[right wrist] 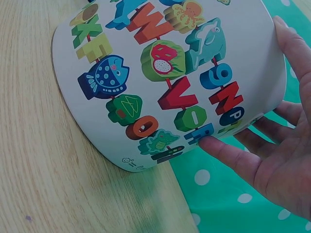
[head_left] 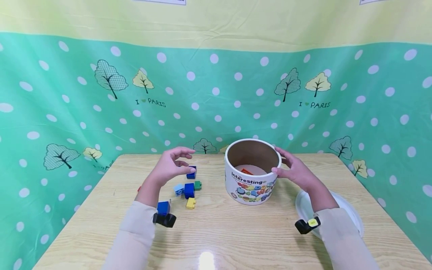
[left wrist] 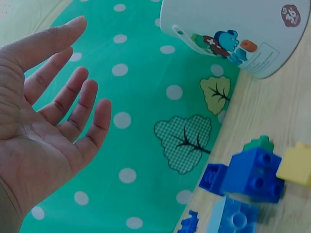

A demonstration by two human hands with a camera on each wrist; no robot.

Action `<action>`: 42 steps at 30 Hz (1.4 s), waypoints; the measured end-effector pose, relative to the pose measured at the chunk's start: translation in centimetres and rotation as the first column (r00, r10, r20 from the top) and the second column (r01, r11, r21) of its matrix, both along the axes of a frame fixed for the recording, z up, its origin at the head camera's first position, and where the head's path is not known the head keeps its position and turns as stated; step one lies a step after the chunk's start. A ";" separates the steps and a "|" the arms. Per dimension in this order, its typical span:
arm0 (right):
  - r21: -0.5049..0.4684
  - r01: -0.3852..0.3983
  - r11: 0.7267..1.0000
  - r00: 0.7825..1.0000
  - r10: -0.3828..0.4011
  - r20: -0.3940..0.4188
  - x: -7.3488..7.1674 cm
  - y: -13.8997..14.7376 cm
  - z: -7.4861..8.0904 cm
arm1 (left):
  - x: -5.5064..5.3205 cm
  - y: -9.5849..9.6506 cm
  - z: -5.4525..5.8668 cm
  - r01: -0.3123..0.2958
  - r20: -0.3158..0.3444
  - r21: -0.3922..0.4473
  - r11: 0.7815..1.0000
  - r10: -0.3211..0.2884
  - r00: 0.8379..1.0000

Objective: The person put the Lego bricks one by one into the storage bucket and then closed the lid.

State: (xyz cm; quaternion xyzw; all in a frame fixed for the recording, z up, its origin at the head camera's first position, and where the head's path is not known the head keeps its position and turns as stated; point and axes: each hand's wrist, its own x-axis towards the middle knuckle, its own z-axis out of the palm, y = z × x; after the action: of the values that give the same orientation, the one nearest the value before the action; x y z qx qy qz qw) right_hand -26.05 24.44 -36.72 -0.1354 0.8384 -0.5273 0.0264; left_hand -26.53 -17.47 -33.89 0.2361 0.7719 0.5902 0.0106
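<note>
A round white bucket point(head_left: 249, 189) printed with colourful letters and animals stands upright on the table, its top uncovered. Inside it, a red piece point(head_left: 247, 171) lies on the bottom. My right hand point(head_left: 295, 170) holds the bucket's right side, thumb near the rim and fingers spread around the outer wall. To the left, my left hand point(head_left: 172, 165) hovers with loosely bent fingers and holds nothing. Near it lie toy building blocks: dark blue blocks point(head_left: 189, 190), a light blue block point(head_left: 179, 189), a green block point(head_left: 197, 185) and a yellow block point(head_left: 191, 203).
A white round lid point(head_left: 349, 210) lies on the right, partly under my right forearm. Another blue block point(head_left: 163, 207) sits beside my left wrist, and a bit of red point(head_left: 139, 189) shows behind that arm. A green dotted curtain point(head_left: 216, 108) hangs behind the wooden table point(head_left: 236, 236).
</note>
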 end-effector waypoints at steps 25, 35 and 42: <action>0.018 0.021 1.000 1.000 -0.021 -0.002 0.0 0.0 -0.3 | 4.0 -5.6 -3.9 -0.072 -0.022 -0.049 0.996 0.071 0.997; 0.004 0.019 1.000 1.000 -0.019 0.002 0.0 0.0 -0.3 | 5.0 -7.9 -6.5 -0.093 0.032 -0.110 0.990 0.097 0.995; 0.008 0.017 1.000 1.000 -0.017 -0.005 0.0 0.0 -0.4 | 5.2 -9.3 -8.1 -0.120 0.180 -0.128 0.984 0.142 0.973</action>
State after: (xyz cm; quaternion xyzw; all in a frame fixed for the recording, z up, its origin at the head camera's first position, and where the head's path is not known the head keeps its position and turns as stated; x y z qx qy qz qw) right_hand -26.08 24.43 -37.07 -0.1294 0.8418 -0.5236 0.0202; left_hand -21.30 -26.80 -41.98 0.1264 0.8144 0.5633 0.0583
